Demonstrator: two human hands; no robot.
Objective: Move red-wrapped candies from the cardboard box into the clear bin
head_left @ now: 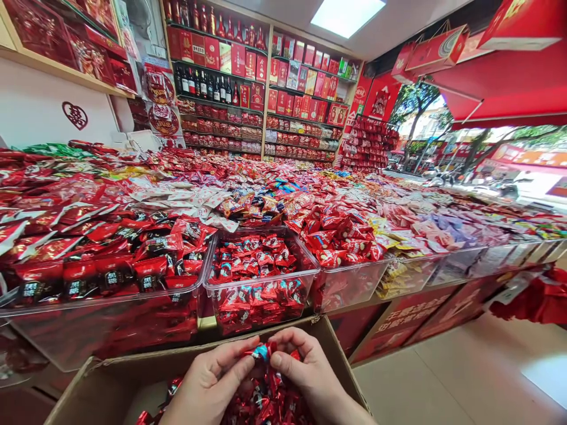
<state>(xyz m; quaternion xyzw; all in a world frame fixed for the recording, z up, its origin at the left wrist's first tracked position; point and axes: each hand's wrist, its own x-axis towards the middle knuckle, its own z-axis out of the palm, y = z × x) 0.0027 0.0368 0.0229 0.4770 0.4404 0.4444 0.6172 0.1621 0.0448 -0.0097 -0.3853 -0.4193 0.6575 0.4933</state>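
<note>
Between the fingertips of both my hands is a red-wrapped candy (262, 352) with a patch of light blue. My left hand (217, 375) pinches it from one side, thumb and forefinger pressed together. From the other side my right hand (301, 366) has its thumb and curled fingers on the wrapper. Both hands are over an open cardboard box (128, 372), where more red-wrapped candies (266, 407) lie loose under my wrists. Just beyond the box stands a clear plastic bin (261, 280) partly filled with matching red and blue candies (252, 258).
Clear bins of other wrapped sweets adjoin on both sides, black-and-red packets (110, 277) at left and red packets (341, 236) at right. Shelves (268, 88) with bottles and red boxes stand behind. A tiled floor (443, 366) lies at right, with red bags (535, 298) hanging above it.
</note>
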